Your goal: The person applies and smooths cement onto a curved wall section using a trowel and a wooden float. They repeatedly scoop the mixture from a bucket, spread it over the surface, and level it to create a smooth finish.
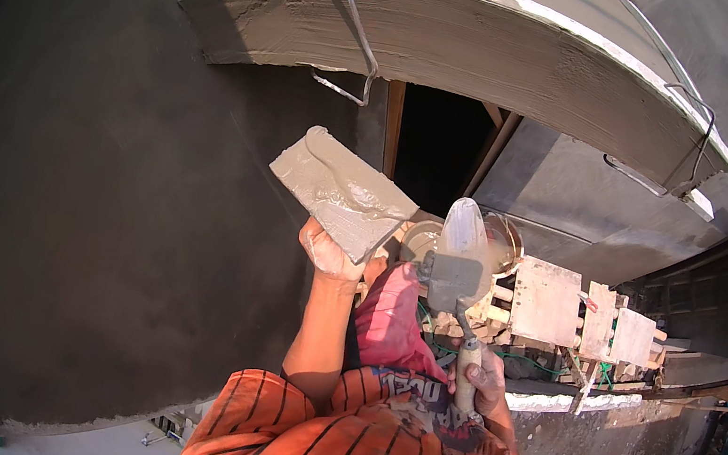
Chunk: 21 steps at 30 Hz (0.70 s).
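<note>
My left hand (333,251) grips a plasterer's hawk (342,188) from below, its grip hidden under the board. Wet grey mortar lies on the hawk's top in a smeared ridge. Lower and to the right, my right hand (484,380) is wrapped round the light handle of a trowel (462,255). The trowel's blade points up and away, with grey mortar on its lower part and a paler, shiny tip. A gap separates the trowel from the hawk. Behind the blade stand two buckets, the left bucket (420,239) holding grey mix and the right bucket (505,240) partly hidden.
Ahead spans a plastered beam (470,39), with a bent metal clamp (358,26) at its left and another clamp (706,139) at its right. A dark plastered wall (118,217) rises on my left. Scaffold boards (546,299) on poles lie to the right, above rubble.
</note>
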Each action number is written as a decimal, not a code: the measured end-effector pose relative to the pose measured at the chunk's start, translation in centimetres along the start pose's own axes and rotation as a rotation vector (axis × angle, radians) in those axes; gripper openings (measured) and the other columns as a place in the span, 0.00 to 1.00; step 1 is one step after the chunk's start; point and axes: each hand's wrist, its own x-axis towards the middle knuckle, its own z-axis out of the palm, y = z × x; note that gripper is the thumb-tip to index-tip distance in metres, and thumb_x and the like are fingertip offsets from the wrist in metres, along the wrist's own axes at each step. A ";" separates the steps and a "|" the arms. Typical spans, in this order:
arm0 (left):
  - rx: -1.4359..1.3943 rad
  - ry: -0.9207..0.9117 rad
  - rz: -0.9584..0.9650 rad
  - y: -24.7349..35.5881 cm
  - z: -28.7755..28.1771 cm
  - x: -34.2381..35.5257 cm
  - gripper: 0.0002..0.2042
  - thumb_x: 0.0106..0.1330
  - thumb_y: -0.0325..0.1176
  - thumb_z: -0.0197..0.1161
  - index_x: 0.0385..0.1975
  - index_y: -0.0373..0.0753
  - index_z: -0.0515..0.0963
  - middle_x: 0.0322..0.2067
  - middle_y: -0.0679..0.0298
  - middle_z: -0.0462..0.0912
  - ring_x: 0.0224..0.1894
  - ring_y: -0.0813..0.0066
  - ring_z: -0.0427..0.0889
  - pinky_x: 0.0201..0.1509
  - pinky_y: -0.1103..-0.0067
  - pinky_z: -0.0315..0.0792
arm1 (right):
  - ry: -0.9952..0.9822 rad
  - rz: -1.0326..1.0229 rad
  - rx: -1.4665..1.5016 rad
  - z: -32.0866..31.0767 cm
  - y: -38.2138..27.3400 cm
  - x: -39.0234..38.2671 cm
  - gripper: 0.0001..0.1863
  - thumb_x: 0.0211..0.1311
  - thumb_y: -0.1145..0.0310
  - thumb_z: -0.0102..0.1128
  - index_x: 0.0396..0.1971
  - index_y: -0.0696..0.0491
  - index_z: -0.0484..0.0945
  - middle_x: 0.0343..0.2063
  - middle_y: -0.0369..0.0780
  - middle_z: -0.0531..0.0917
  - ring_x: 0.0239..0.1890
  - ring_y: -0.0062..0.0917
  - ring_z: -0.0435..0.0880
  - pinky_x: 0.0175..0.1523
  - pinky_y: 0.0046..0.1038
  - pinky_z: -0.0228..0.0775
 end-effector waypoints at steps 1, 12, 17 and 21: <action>-0.007 0.031 -0.003 -0.1 -0.1 -0.6 0.21 0.65 0.35 0.48 0.56 0.32 0.70 0.51 0.52 0.78 0.53 0.53 0.78 0.59 0.57 0.71 | 0.016 -0.057 -0.048 0.5 -0.4 0.3 0.35 0.54 0.49 0.63 0.53 0.64 0.71 0.25 0.40 0.79 0.23 0.22 0.77 0.30 0.22 0.69; 0.428 0.058 -0.015 -1.4 -0.3 -2.3 0.17 0.69 0.33 0.47 0.49 0.27 0.73 0.47 0.54 0.80 0.49 0.62 0.80 0.56 0.68 0.75 | 0.096 -0.145 -0.320 -0.5 -2.1 0.4 0.42 0.47 0.39 0.66 0.50 0.63 0.74 0.20 0.41 0.78 0.19 0.22 0.78 0.26 0.23 0.70; 0.830 0.029 0.012 -1.4 -0.3 -3.4 0.15 0.69 0.32 0.48 0.48 0.28 0.75 0.43 0.55 0.81 0.42 0.66 0.83 0.48 0.73 0.78 | -0.101 -0.103 0.041 -2.2 -2.6 0.4 0.41 0.50 0.44 0.66 0.52 0.65 0.70 0.17 0.45 0.77 0.13 0.27 0.76 0.20 0.24 0.70; 1.154 0.065 -0.054 -0.5 -2.3 -4.4 0.17 0.70 0.32 0.48 0.54 0.30 0.72 0.48 0.53 0.80 0.47 0.63 0.82 0.52 0.71 0.77 | -0.329 0.154 0.153 -2.4 -3.6 1.0 0.37 0.51 0.49 0.63 0.50 0.67 0.71 0.18 0.46 0.78 0.13 0.28 0.76 0.21 0.25 0.70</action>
